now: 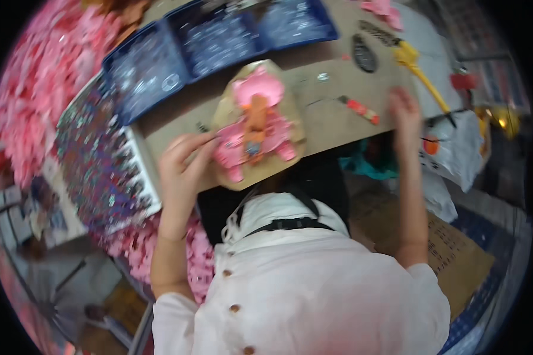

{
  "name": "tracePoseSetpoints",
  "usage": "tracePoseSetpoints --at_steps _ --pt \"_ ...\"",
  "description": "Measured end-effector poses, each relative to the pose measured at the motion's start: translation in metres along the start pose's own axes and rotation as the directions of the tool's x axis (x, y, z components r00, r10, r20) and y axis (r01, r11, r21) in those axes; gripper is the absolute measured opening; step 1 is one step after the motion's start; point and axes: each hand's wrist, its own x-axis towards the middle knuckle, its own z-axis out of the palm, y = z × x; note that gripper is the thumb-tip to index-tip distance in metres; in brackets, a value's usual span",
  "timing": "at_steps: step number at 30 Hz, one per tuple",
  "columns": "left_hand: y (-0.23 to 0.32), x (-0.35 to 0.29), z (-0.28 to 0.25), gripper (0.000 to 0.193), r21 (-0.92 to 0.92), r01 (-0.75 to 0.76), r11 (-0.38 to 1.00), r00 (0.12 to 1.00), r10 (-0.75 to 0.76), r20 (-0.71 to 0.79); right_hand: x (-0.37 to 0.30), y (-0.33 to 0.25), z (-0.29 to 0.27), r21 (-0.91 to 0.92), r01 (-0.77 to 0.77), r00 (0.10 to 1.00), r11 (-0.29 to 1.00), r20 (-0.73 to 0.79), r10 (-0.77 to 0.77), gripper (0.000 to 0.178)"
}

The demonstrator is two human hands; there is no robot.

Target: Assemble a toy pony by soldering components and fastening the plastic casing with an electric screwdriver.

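Note:
A pink plastic figure (276,133) with an orange strip down its middle lies on a tan rounded board (246,179) at the table's near edge. A small bluish piece (253,147) sits on the lower part of the strip. At the figure's left side my left hand (183,158) has thumb and fingers drawn together, their tips meeting its edge. My right hand (405,112) is off to the right over the table, smeared by motion, so its fingers do not show clearly. A red and yellow tube (362,111) lies just left of it.
Blue trays (185,76) of clear small pieces stand along the back. Left of them lie a heap of pink pieces (59,77) and a bed of multicoloured bits (98,157). A dark oval object (364,54) and a yellow-handled tool (426,83) lie at the right.

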Motion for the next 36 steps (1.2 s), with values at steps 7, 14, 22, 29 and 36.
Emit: tracePoseSetpoints --at_steps 7,14,22,29,36 --pt "0.013 -0.004 0.006 0.013 -0.067 0.094 0.993 0.995 -0.091 0.039 0.078 -0.043 -0.024 -0.141 0.545 0.839 0.827 0.076 -0.539 0.048" --pt "0.001 -0.031 0.008 0.01 0.149 -0.186 0.971 0.982 0.181 0.049 0.007 -0.067 -0.011 -0.415 0.582 0.78 0.699 0.044 -0.624 0.039" --pt "-0.013 -0.052 0.038 0.014 0.351 -0.272 0.896 0.95 0.308 -0.05 -0.12 -0.051 0.017 0.314 0.361 0.914 0.878 0.066 -0.399 0.066" --pt "-0.004 -0.046 0.046 0.019 0.638 -0.422 0.644 0.802 0.593 -0.069 -0.125 -0.054 0.03 0.274 0.371 0.892 0.887 0.159 -0.422 0.064" --pt "-0.015 -0.023 0.038 0.018 0.543 -0.515 0.663 0.781 0.624 -0.021 -0.119 -0.048 0.03 0.308 0.316 0.902 0.897 0.196 -0.385 0.063"
